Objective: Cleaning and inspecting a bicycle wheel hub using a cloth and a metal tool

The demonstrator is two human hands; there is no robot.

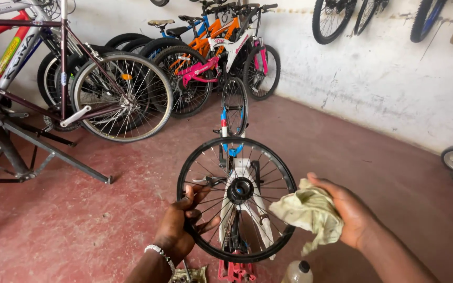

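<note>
- Head view: the left hand (180,224) is clenching the lower left of a bare black wheel rim (237,199), fingers wrapping over the rim and between the spokes, and is holding the wheel upright in front of the person, above the red floor (79,220).
- A beaded bracelet (159,254) is sitting on the left wrist.
- The wheel's dark hub (240,189) is facing the camera, with thin spokes running out to the rim; no tyre is showing on it.
- The right hand (348,210) is grasping a crumpled pale yellow-green rag (313,212), just beside the wheel's right edge; whether the cloth is touching the rim I cannot tell.
- Behind the wheel a small white and blue bicycle (235,112) is standing nose-on to the camera, partly hidden by the spokes.
- A clear plastic bottle with a dark cap (300,272) is showing at the bottom edge, below the rag.
- A row of parked bicycles (205,52) is leaning along the white wall (384,78), and a metal work stand (22,147) is carrying a frame at the left.
</note>
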